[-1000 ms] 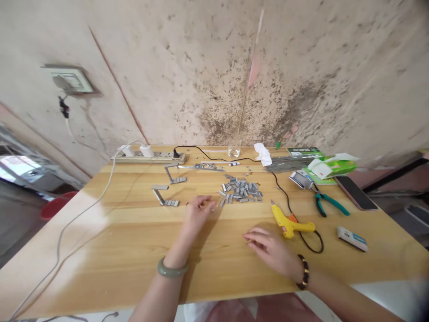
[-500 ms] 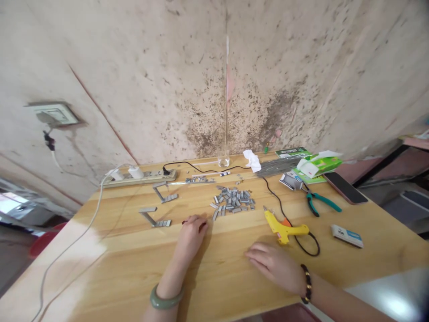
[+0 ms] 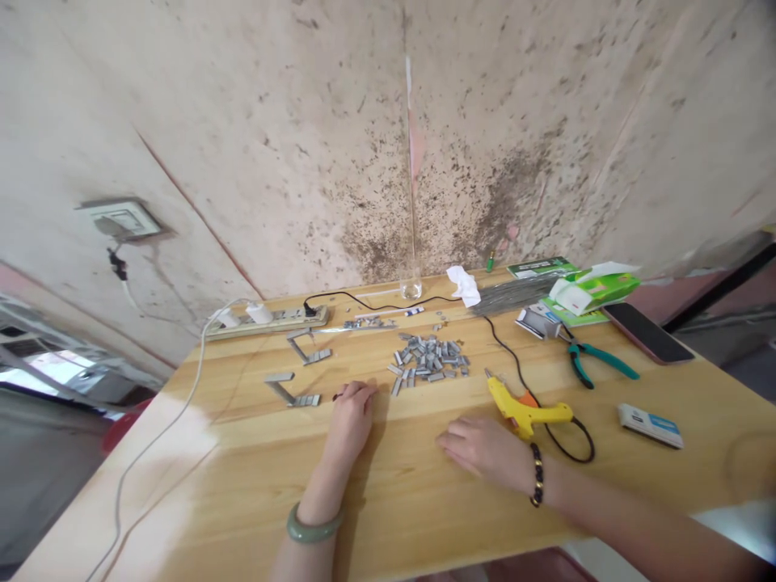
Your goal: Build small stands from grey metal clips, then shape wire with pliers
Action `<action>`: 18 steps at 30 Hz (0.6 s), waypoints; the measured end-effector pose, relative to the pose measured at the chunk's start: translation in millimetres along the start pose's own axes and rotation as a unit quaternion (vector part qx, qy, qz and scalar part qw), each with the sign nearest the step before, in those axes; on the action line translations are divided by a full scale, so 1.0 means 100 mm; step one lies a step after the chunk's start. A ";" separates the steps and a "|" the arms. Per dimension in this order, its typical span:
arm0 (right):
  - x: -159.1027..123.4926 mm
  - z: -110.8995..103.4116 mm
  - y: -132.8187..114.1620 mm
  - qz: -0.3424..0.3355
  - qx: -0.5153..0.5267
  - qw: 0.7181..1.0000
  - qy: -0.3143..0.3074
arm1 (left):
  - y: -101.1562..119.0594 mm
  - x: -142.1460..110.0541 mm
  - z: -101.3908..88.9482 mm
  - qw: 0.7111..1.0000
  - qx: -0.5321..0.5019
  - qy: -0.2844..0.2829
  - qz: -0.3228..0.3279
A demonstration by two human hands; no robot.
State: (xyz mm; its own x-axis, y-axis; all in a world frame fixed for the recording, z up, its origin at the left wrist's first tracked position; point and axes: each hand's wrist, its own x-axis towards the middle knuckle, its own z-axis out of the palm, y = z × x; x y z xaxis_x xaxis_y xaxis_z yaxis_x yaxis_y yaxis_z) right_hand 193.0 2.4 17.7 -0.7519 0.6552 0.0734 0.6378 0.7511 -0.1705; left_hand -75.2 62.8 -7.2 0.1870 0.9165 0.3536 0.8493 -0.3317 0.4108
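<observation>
My left hand (image 3: 352, 412) rests on the wooden table with its fingers curled in. A small dark spot shows at its fingertips; what they hold, if anything, I cannot make out. Just beyond it to the right lies a heap of small grey staple-like metal pieces (image 3: 430, 357). Two bracket shapes built of such pieces stand to its left, a nearer one (image 3: 293, 398) and a farther one (image 3: 312, 354). My right hand (image 3: 485, 451) lies on the table, fingers loosely bent and nothing visible in them. Beside it is a yellow glue gun (image 3: 527, 411).
At the right are teal-handled pliers (image 3: 606, 361), a small box (image 3: 651, 426), a phone (image 3: 650, 333), a green tissue pack (image 3: 594, 288) and a bundle of thin metal wires (image 3: 515, 295). A power strip (image 3: 279, 321) and glass cup (image 3: 411, 287) stand by the wall.
The view has shifted. My left hand's raised fingers have closed and settled lower on the table. My right hand has gone from a loose pinch to lying on the tabletop.
</observation>
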 end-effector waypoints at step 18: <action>0.08 0.19 0.10 0.005 0.055 0.998 0.022 | -0.09 0.01 0.07 0.999 0.028 0.002 0.037</action>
State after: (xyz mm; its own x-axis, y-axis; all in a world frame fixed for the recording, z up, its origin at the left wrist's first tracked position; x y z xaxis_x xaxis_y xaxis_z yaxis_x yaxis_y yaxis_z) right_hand 190.4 13.2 -1.7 -0.7359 0.6675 0.1133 0.6212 0.7323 -0.2791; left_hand -79.3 67.9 -16.5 0.2481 0.8893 0.3842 0.8594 -0.3851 0.3362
